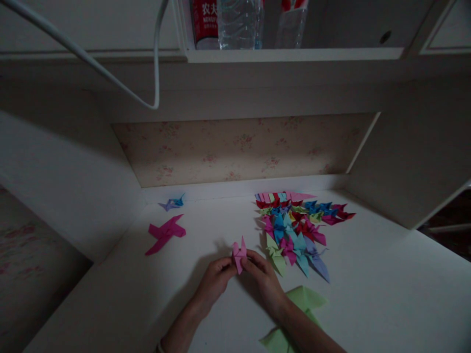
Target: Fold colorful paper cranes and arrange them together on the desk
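Observation:
Between my two hands, a little above the white desk (217,220), is a small folded pink origami crane (239,256) with two points sticking up. My left hand (217,279) pinches its left side with thumb and fingers. On the other side my right hand (263,277) grips it, the thumb lying across its front. Just right of my hands lies a dense group of folded paper cranes (294,235) in red, blue, green, magenta and purple. Light green paper (303,298) lies partly hidden under my right forearm.
A magenta folded paper piece (166,234) lies to the left, with a small blue and purple crane (173,202) behind it. Cabinet walls (397,162) enclose the desk's sides. Overhead are a shelf with plastic bottles (237,24) and a hanging white lamp arm or cable (110,76).

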A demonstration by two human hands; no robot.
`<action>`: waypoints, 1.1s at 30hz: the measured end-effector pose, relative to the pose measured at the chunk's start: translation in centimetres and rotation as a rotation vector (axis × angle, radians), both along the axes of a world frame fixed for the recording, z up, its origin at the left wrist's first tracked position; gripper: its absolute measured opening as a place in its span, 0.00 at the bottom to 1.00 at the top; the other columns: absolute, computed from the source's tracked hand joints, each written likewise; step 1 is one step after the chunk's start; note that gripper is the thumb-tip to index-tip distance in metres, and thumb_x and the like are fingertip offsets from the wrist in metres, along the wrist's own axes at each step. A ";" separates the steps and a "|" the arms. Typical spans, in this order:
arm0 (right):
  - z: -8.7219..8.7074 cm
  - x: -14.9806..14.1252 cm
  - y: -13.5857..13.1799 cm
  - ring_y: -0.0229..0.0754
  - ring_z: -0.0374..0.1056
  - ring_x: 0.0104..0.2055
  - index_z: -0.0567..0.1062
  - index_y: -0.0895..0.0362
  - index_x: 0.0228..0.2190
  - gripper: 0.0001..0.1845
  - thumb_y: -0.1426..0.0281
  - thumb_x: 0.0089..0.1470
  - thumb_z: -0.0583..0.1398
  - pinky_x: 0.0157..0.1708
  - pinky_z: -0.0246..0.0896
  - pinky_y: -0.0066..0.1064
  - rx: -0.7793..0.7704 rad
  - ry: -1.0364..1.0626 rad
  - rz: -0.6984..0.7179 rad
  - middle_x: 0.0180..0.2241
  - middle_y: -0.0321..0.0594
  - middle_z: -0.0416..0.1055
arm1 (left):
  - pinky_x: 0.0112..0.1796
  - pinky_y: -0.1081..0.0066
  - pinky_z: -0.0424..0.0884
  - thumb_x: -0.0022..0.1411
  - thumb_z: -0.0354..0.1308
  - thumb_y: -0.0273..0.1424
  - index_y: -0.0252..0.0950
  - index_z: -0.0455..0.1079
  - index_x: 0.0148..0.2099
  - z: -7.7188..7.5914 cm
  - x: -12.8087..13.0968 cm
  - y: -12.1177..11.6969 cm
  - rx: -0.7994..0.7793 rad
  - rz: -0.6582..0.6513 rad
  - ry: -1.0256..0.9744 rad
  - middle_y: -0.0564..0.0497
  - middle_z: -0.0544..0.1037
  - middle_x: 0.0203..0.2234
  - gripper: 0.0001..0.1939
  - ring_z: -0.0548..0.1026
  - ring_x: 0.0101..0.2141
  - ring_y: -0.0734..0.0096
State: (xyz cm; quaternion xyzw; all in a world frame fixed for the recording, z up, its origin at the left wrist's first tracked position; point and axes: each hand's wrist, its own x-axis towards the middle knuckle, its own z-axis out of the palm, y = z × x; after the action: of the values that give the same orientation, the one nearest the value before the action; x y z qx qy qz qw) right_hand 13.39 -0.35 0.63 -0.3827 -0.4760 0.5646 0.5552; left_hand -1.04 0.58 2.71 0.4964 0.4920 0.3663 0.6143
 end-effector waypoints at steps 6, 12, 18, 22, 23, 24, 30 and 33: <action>0.1 0.0 0.0 0.48 0.66 0.42 0.77 0.55 0.39 0.14 0.60 0.52 0.62 0.45 0.57 0.37 -0.022 0.039 0.031 0.37 0.41 0.74 | 0.22 0.74 0.46 0.51 0.60 0.41 0.34 0.70 0.27 0.1 0.0 -0.1 0.027 0.001 0.010 0.62 0.54 0.14 0.14 0.49 0.18 0.80; 0.4 -0.1 -0.1 0.48 0.67 0.43 0.77 0.55 0.39 0.16 0.58 0.51 0.63 0.46 0.58 0.37 -0.025 0.049 0.034 0.36 0.40 0.74 | 0.22 0.74 0.46 0.52 0.60 0.40 0.33 0.71 0.28 -0.1 0.0 0.0 0.036 -0.012 0.023 0.61 0.55 0.14 0.14 0.49 0.18 0.79; 0.4 -0.1 -0.2 0.47 0.67 0.42 0.77 0.55 0.41 0.17 0.59 0.52 0.62 0.44 0.58 0.35 -0.033 0.050 0.033 0.37 0.40 0.74 | 0.22 0.74 0.46 0.53 0.60 0.40 0.33 0.70 0.28 -0.4 -0.2 0.0 0.033 -0.030 0.026 0.62 0.54 0.14 0.14 0.49 0.18 0.80; 0.2 0.0 -0.1 0.45 0.66 0.40 0.77 0.54 0.40 0.16 0.59 0.52 0.62 0.41 0.58 0.33 -0.040 0.062 0.022 0.37 0.40 0.74 | 0.21 0.74 0.44 0.53 0.59 0.42 0.33 0.71 0.30 -0.7 -0.2 0.1 0.042 -0.011 0.036 0.61 0.55 0.15 0.16 0.49 0.18 0.80; 0.2 0.0 -0.1 0.45 0.66 0.39 0.77 0.54 0.40 0.17 0.58 0.52 0.62 0.40 0.58 0.33 -0.043 0.063 0.018 0.36 0.40 0.74 | 0.21 0.74 0.44 0.53 0.60 0.43 0.33 0.72 0.30 -0.7 -0.2 0.1 0.040 -0.010 0.036 0.61 0.55 0.15 0.16 0.49 0.18 0.80; 0.2 0.0 -0.1 0.45 0.66 0.39 0.77 0.54 0.40 0.17 0.58 0.52 0.62 0.40 0.58 0.33 -0.046 0.063 0.020 0.36 0.40 0.73 | 0.21 0.74 0.44 0.53 0.60 0.43 0.33 0.72 0.29 -0.6 -0.2 0.1 0.037 -0.014 0.033 0.61 0.56 0.14 0.17 0.49 0.18 0.80; 0.3 -0.1 -0.1 0.45 0.66 0.38 0.77 0.55 0.40 0.18 0.58 0.50 0.63 0.39 0.58 0.33 -0.070 0.079 0.029 0.36 0.40 0.73 | 0.21 0.74 0.45 0.51 0.61 0.41 0.33 0.71 0.28 0.2 -0.1 0.0 -0.003 -0.028 0.031 0.62 0.54 0.14 0.14 0.49 0.17 0.80; 0.1 -0.2 -0.1 0.43 0.66 0.36 0.77 0.55 0.40 0.16 0.59 0.50 0.63 0.37 0.58 0.31 -0.072 0.091 0.025 0.34 0.39 0.73 | 0.21 0.74 0.44 0.52 0.60 0.39 0.33 0.70 0.27 0.4 0.0 -0.1 0.007 -0.032 0.036 0.62 0.55 0.14 0.13 0.49 0.17 0.80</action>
State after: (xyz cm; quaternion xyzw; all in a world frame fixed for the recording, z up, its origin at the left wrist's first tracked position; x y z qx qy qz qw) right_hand 13.22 -0.47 0.78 -0.3705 -0.4343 0.6050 0.5551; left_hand -1.04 0.52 3.12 0.5129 0.4937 0.3493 0.6092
